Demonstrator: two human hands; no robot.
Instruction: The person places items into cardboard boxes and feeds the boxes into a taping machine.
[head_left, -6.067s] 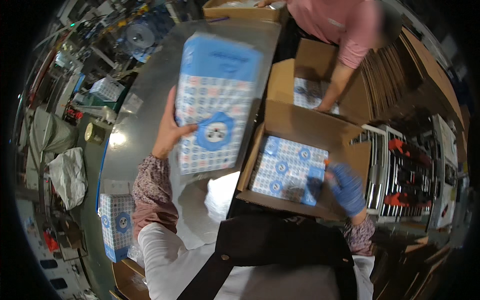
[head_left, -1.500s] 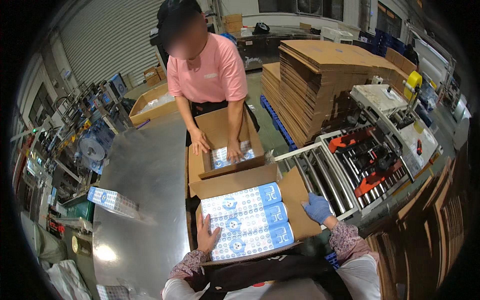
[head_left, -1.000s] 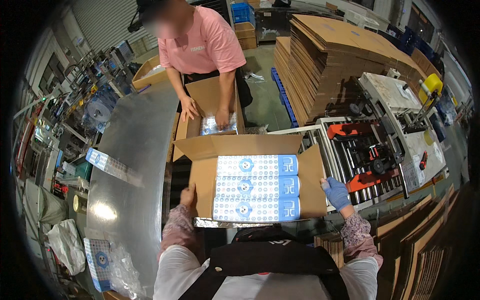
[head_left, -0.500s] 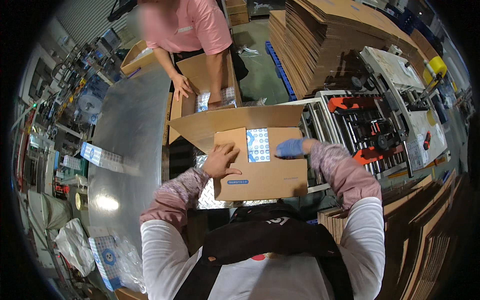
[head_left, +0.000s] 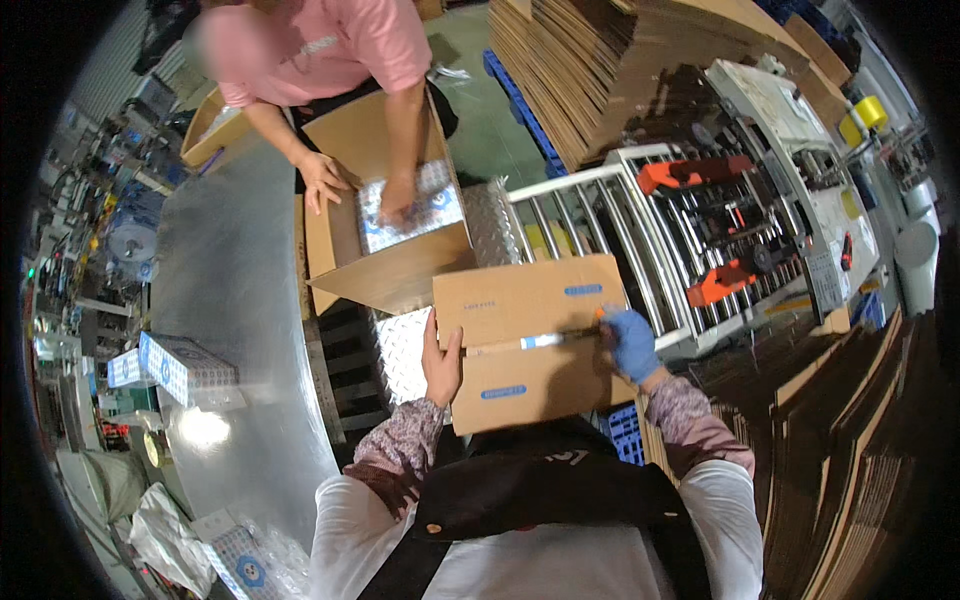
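In front of me is a brown cardboard box (head_left: 540, 390) with its two long flaps folded down over the top. A narrow gap between the flaps lets a strip of the blue-and-white contents (head_left: 545, 341) show. My bare left hand (head_left: 442, 365) grips the box's left side, thumb apart from the fingers. At the right end of the gap, my right hand (head_left: 632, 345), in a blue glove, is closed around the box's edge. A small orange spot shows by its fingertips; I cannot make out what it is.
A co-worker in pink reaches into an open carton (head_left: 420, 275) of blue-and-white packs (head_left: 435, 200). A metal table (head_left: 250, 260) with patterned boxes (head_left: 190, 370) stands left. Right are a roller conveyor (head_left: 590, 220), an orange-armed machine (head_left: 720, 230) and stacked cardboard (head_left: 570, 80).
The far flap has come down over the box top, leaving only a thin gap. My hands have moved from the top to the box's sides. The view has shifted.
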